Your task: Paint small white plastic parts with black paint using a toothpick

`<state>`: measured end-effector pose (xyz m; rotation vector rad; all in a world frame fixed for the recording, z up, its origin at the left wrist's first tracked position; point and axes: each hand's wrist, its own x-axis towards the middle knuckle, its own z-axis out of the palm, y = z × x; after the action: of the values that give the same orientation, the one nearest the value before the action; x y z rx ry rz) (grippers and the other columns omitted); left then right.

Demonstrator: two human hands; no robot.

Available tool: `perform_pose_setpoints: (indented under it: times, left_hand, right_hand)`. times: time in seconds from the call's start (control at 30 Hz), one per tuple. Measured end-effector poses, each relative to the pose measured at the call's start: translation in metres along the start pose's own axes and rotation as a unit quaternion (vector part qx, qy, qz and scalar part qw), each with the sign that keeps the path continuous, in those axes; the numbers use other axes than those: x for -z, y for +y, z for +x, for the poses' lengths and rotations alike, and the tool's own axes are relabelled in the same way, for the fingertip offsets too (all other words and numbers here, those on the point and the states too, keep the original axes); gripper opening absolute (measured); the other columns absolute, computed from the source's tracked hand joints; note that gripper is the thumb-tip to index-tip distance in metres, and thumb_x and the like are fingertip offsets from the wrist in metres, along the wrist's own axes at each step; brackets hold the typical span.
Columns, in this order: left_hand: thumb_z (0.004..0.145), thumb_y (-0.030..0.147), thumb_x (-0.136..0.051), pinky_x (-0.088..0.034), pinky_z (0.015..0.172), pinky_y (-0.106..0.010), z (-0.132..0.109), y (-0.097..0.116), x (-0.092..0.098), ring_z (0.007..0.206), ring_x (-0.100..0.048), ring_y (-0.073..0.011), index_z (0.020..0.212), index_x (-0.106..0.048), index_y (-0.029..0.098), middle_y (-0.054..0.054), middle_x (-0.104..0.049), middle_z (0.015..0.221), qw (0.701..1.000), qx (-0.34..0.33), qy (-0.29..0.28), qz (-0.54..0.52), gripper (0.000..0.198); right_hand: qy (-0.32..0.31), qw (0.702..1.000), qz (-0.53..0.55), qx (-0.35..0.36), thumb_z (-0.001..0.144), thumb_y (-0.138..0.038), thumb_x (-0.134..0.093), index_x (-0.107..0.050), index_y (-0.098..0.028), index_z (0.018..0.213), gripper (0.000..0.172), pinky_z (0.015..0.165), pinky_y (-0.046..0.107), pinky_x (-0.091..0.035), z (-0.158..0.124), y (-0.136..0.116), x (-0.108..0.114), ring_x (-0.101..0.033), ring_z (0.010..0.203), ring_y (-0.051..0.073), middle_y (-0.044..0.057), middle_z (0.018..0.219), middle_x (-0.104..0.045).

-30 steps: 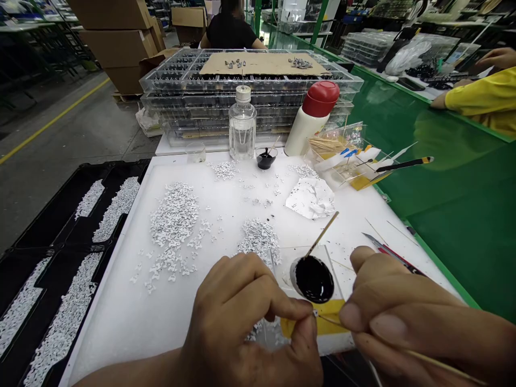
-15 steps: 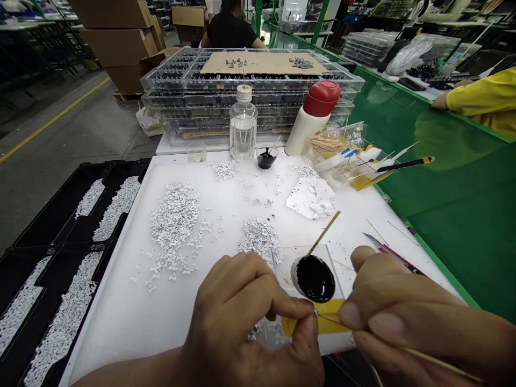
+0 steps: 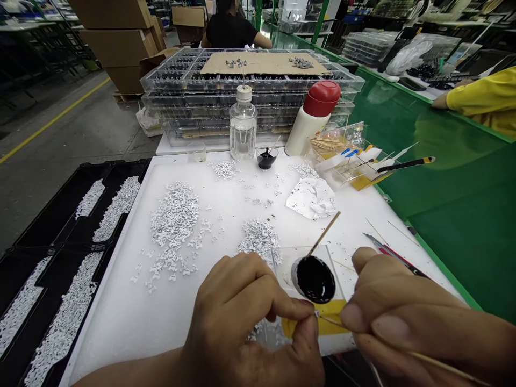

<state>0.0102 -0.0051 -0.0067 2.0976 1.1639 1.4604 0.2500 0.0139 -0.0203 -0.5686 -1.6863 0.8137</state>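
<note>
The left hand (image 3: 245,312) pinches a tiny white piece (image 3: 316,313) between thumb and forefinger, just below the cup of black liquid (image 3: 316,280); the right hand (image 3: 419,314) clasps a slim stick (image 3: 438,364) aimed at it. The piece is probably light, stiff and easily dropped, best gripped by its edges.

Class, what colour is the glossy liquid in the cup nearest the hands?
The liquid is black, seen best in the head view.

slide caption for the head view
Left hand pinches a tiny part; right hand points a thin stick at it near a black-filled cup.
</note>
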Motion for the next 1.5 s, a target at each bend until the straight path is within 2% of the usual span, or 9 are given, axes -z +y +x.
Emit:
perform_pose_setpoints:
  times: [0.07, 0.1, 0.33, 0.43, 0.53, 0.7, 0.87, 1.03, 1.5]
  left_hand:
    - [0.089, 0.0, -0.077, -0.052, 0.055, -0.027, 0.0, -0.001, 0.0, 0.059, -0.067, -0.0111, 0.094, -0.071, 0.024, 0.007, -0.069, 0.075, 1.0, -0.003, 0.001, 0.002, 0.025]
    - [0.089, 0.0, -0.077, -0.053, 0.055, -0.027, 0.0, -0.001, 0.0, 0.059, -0.067, -0.0112, 0.094, -0.071, 0.024, 0.007, -0.069, 0.075, 1.0, -0.003, 0.001, 0.002, 0.026]
    - [0.09, 0.002, -0.077, -0.052, 0.055, -0.026, -0.001, 0.0, 0.0, 0.059, -0.067, -0.0109, 0.094, -0.07, 0.025, 0.007, -0.068, 0.074, 1.0, -0.006, 0.006, 0.004, 0.024]
    - [0.09, 0.003, -0.075, -0.052, 0.056, -0.024, -0.001, 0.001, 0.001, 0.059, -0.068, -0.0096, 0.093, -0.069, 0.025, 0.009, -0.067, 0.073, 1.0, -0.01, 0.008, 0.009, 0.023]
    - [0.091, 0.003, -0.074, -0.052, 0.056, -0.024, 0.0, 0.002, 0.002, 0.059, -0.067, -0.0089, 0.093, -0.069, 0.024, 0.009, -0.067, 0.074, 1.0, -0.009, 0.007, 0.01, 0.022]
    - [0.089, 0.001, -0.077, -0.052, 0.054, -0.026, 0.0, 0.001, 0.002, 0.059, -0.067, -0.0111, 0.095, -0.07, 0.024, 0.007, -0.068, 0.074, 1.0, -0.005, 0.006, 0.002, 0.025]
    - [0.09, 0.002, -0.076, -0.051, 0.054, -0.026, 0.0, 0.001, -0.001, 0.059, -0.066, -0.0102, 0.094, -0.07, 0.025, 0.008, -0.068, 0.074, 1.0, -0.001, 0.006, 0.003, 0.024]
    - [0.091, 0.003, -0.075, -0.051, 0.057, -0.025, 0.0, 0.001, -0.001, 0.061, -0.066, -0.0094, 0.095, -0.07, 0.024, 0.008, -0.066, 0.075, 1.0, 0.0, 0.015, 0.006, 0.022]
    - [0.09, 0.001, -0.075, -0.05, 0.055, -0.025, 0.002, 0.0, -0.002, 0.059, -0.066, -0.0092, 0.095, -0.069, 0.024, 0.008, -0.067, 0.075, 1.0, -0.006, 0.006, 0.007, 0.024]
  right_hand:
    - [-0.046, 0.999, -0.02, 0.018, 0.114, -0.023, -0.099, -0.084, -0.035, 0.157, 0.047, 0.088, 0.044, -0.077, -0.005, 0.0, 0.005, -0.078, 0.073, 0.018, 0.003, 0.113, -0.093]
    - [-0.047, 0.998, -0.041, -0.012, 0.118, -0.019, -0.094, -0.082, -0.036, 0.159, 0.046, 0.09, 0.044, -0.077, -0.007, 0.0, 0.007, -0.078, 0.075, 0.018, 0.002, 0.117, -0.093]
    - [-0.067, 0.997, 0.031, 0.025, 0.106, 0.002, -0.09, -0.081, -0.027, 0.166, 0.067, 0.087, 0.044, -0.078, -0.004, 0.0, 0.008, -0.082, 0.082, 0.02, 0.006, 0.13, -0.095]
    - [-0.048, 0.998, 0.025, 0.012, 0.105, -0.007, -0.099, -0.085, -0.031, 0.158, 0.06, 0.088, 0.044, -0.078, -0.003, -0.002, 0.004, -0.082, 0.083, 0.021, 0.005, 0.121, -0.095]
    - [-0.003, 1.0, 0.009, -0.013, 0.094, -0.03, -0.119, -0.087, -0.04, 0.144, 0.06, 0.101, 0.056, -0.077, -0.002, -0.003, -0.002, -0.087, 0.096, 0.029, 0.004, 0.114, -0.094]
    - [0.013, 1.0, 0.008, -0.019, 0.085, -0.046, -0.125, -0.087, -0.041, 0.137, 0.065, 0.111, 0.063, -0.075, 0.0, 0.0, -0.008, -0.088, 0.112, 0.035, 0.005, 0.116, -0.092]
    - [-0.006, 1.0, 0.002, -0.012, 0.094, -0.033, -0.119, -0.086, -0.042, 0.148, 0.064, 0.105, 0.058, -0.075, -0.006, 0.001, -0.003, -0.086, 0.098, 0.03, 0.003, 0.115, -0.093]
    - [-0.069, 0.998, 0.011, 0.002, 0.112, -0.008, -0.092, -0.08, -0.038, 0.167, 0.064, 0.09, 0.044, -0.075, -0.011, 0.0, 0.008, -0.077, 0.078, 0.02, 0.004, 0.119, -0.093]
    - [-0.062, 0.997, -0.021, 0.03, 0.115, -0.012, -0.093, -0.083, -0.03, 0.162, 0.051, 0.085, 0.044, -0.076, -0.008, 0.001, 0.008, -0.074, 0.071, 0.019, 0.005, 0.117, -0.094]
